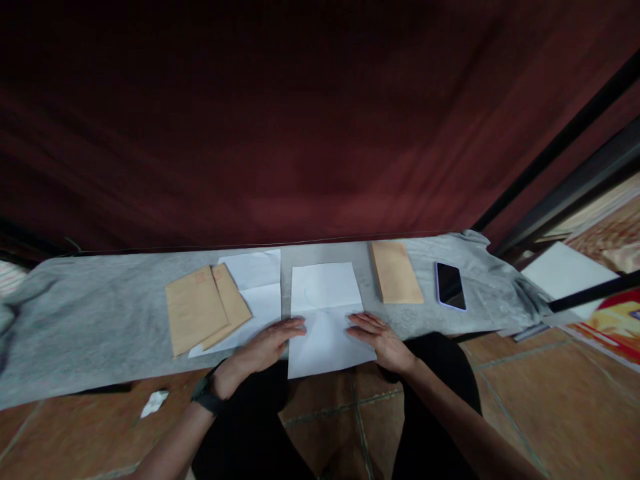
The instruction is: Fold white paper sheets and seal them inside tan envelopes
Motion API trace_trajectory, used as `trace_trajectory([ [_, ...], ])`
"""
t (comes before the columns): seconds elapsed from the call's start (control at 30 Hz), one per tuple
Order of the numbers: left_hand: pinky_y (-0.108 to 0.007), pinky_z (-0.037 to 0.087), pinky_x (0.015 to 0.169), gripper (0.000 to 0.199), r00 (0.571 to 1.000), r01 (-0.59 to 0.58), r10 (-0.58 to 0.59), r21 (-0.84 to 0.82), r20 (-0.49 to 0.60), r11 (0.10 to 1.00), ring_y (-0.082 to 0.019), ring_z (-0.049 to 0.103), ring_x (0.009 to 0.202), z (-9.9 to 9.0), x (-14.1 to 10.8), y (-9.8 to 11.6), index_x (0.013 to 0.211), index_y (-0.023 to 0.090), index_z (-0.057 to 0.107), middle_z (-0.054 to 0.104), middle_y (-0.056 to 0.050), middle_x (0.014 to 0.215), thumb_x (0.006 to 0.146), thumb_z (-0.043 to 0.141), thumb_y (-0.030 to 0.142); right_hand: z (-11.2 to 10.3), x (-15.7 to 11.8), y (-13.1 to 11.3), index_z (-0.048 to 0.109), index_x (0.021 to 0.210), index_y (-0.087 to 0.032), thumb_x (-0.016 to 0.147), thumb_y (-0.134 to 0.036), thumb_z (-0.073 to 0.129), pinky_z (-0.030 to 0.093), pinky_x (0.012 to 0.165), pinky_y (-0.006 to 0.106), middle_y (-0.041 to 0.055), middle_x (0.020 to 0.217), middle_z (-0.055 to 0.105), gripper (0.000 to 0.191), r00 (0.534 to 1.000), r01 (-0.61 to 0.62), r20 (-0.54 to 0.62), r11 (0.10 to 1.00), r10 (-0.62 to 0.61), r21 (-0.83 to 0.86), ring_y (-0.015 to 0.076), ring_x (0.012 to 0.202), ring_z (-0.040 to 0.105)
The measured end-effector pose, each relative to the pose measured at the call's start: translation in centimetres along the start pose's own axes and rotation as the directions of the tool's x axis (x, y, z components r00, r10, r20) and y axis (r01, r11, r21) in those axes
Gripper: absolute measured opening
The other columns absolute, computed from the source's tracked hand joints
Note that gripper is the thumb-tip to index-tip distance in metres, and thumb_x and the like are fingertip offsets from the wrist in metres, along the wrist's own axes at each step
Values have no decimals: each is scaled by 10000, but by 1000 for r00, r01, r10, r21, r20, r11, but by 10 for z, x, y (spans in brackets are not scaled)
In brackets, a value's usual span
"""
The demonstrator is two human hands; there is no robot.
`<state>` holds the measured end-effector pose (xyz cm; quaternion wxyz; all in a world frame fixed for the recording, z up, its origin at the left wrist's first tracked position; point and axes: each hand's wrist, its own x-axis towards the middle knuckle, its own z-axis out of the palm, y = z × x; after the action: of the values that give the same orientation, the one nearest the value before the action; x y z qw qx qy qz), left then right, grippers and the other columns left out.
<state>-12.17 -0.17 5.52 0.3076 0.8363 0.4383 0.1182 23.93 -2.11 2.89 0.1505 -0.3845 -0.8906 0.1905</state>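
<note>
we have a white sheet lying on the grey cloth that covers the worktop, a crease running across it and its near end reaching out past the front edge. our left hand rests at the sheet's left edge with the fingertips over the paper, and our right hand does the same on the right side, its fingers slightly apart. we cannot tell whether either thumb is tucked under and pinching, so we would not call the paper gripped. to handle it well, we should bear down lightly and evenly from both sides, since a harder push from one hand could skew the sheet or wrinkle the middle. the overhanging part has no support, so it seems wise to steady the paper where the worktop backs it and to smooth outward from the crease with flat fingers. the soft cloth may ruck up if we drag instead of press. to our left, two brown envelopes overlap on a second white sheet; to our right lie a brown paper stack and a phone, both near enough that our right elbow and wrist should move with care.
</note>
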Motion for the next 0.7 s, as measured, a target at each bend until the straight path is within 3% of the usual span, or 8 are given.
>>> trace_trajectory([
  [0.1, -343, 416, 1159, 507, 1000, -31, 31, -41, -7, 999, -155, 549, 1344, -4, 12, 11, 1301, 292, 667, 605, -27, 1442, 901, 451, 68, 5, -1, 2, 572, 1429, -277, 882, -197, 635, 285, 1240, 471, 64, 1550, 479, 556, 1000, -2, 18, 1000, 2, 2, 239, 1444, 430],
  [0.17, -354, 383, 1184, 467, 995, -88, 88, 10, -35, 996, -169, 453, 1429, 2, 29, 22, 1420, 277, 567, 500, -44, 1539, 970, 473, 193, 10, -2, 4, 561, 1439, -269, 879, -247, 668, 277, 1241, 485, 79, 1555, 471, 570, 1000, 10, 10, 1000, -10, -1, 253, 1445, 428],
  [0.27, -376, 272, 1242, 509, 980, -198, 198, 158, 15, 967, -177, 329, 1501, 26, 66, 40, 1513, 262, 441, 386, -51, 1613, 1025, 455, 404, 16, -3, 8, 564, 1436, -248, 872, -231, 673, 283, 1232, 512, 106, 1548, 476, 575, 999, 42, -8, 999, -42, -26, 267, 1439, 434],
  [0.4, -444, 154, 1268, 518, 967, -254, 240, 268, 82, 929, -206, 229, 1540, 63, 114, 54, 1528, 265, 409, 323, -41, 1644, 1057, 336, 468, 20, -5, 13, 494, 1489, -244, 843, -102, 589, 277, 1233, 517, 111, 1538, 492, 668, 995, 94, -6, 994, -95, -54, 248, 1443, 427],
  [0.53, -443, 122, 1267, 539, 961, -274, 262, 340, 83, 900, -197, 208, 1546, 74, 140, 46, 1535, 284, 393, 320, -22, 1645, 1057, 293, 511, 21, -8, 15, 510, 1476, -239, 807, -114, 608, 288, 1225, 526, 126, 1546, 478, 688, 993, 117, -18, 992, -118, -48, 270, 1459, 400],
  [0.7, -446, 120, 1267, 545, 982, -172, 187, 411, 4, 895, -211, 209, 1546, 55, 145, 13, 1551, 288, 372, 307, -18, 1651, 1057, 281, 500, 24, -11, 16, 520, 1465, -242, 770, -93, 620, 299, 1215, 533, 132, 1583, 423, 718, 995, 94, -34, 995, -95, -36, 280, 1467, 387],
])
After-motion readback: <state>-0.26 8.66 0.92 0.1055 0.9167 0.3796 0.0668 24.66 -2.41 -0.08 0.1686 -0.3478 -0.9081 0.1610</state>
